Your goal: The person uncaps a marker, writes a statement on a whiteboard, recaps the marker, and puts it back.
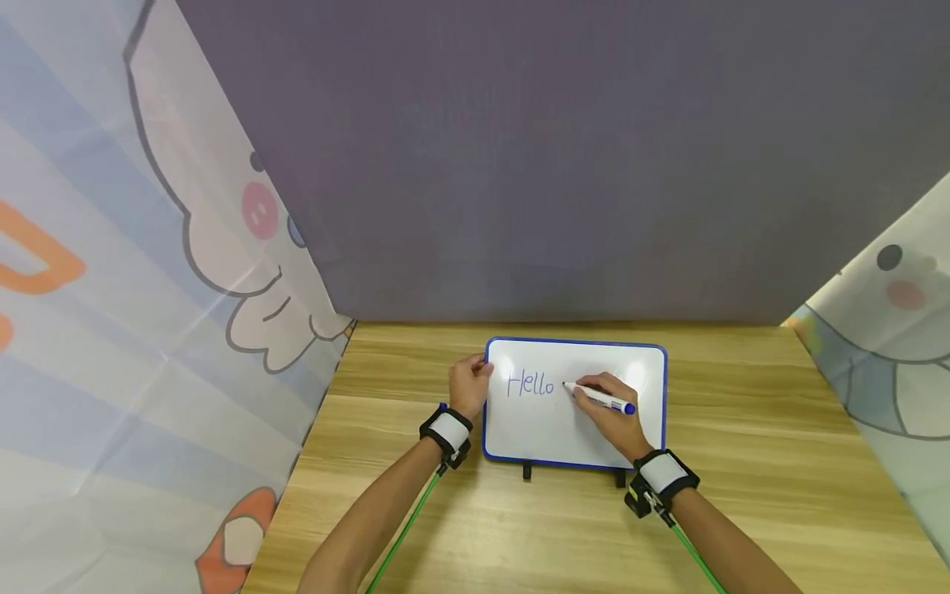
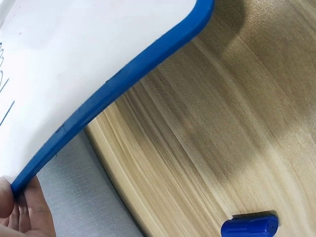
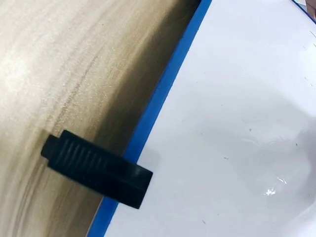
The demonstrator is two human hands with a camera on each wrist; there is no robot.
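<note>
A whiteboard (image 1: 549,433) with a blue frame leans on small black feet, with "Hello" handwritten in blue on its left half. My left hand (image 1: 469,386) grips the board's left edge; the left wrist view shows the thumb in front and the fingers (image 2: 37,210) behind the blue rim. A white marker (image 1: 604,398) with a blue end is held in my right hand (image 1: 612,417), its dark tip at the board just right of the word. Whether the tip touches the surface, I cannot tell. The right wrist view leaves out the right hand and the marker.
On the wooden table (image 1: 742,462) lies a blue marker cap (image 2: 249,227), left of the board. A black foot (image 3: 98,168) clips the board's lower edge and juts forward. Behind the table rises a grey panel (image 1: 490,165), with printed cloth (image 1: 111,396) along the left side.
</note>
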